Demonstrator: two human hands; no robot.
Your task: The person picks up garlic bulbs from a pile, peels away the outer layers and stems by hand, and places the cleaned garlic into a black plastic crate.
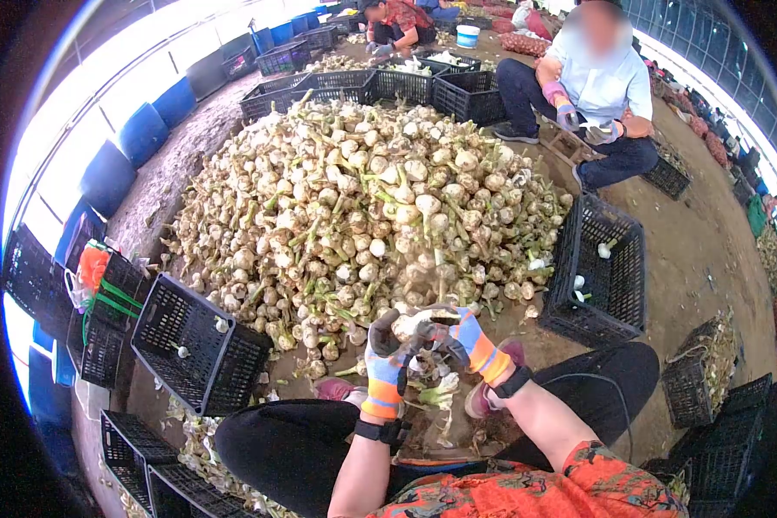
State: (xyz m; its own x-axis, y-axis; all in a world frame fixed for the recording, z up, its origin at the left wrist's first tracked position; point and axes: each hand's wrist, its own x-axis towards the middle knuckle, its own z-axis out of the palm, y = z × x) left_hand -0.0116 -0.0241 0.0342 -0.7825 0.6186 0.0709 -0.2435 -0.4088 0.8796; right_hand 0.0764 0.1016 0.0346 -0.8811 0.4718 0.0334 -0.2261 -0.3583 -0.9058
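Both my hands wear orange and blue gloves with dark palms and meet at the near edge of a large heap of garlic bulbs [354,198]. My left hand [387,352] is closed round a pale garlic bulb [403,326]. My right hand [468,338] is closed too, its fingers pressed together against the bulb's right side; the dark glove fingers hide what exactly they pinch. Below the hands, green and white garlic trimmings [440,393] lie between my shoes.
A black crate [596,268] with a few bulbs stands right of the heap, another [190,345] at the left. More crates [345,85] line the far side. A person [600,86] in a light shirt sits at the upper right; another [397,26] crouches farther back.
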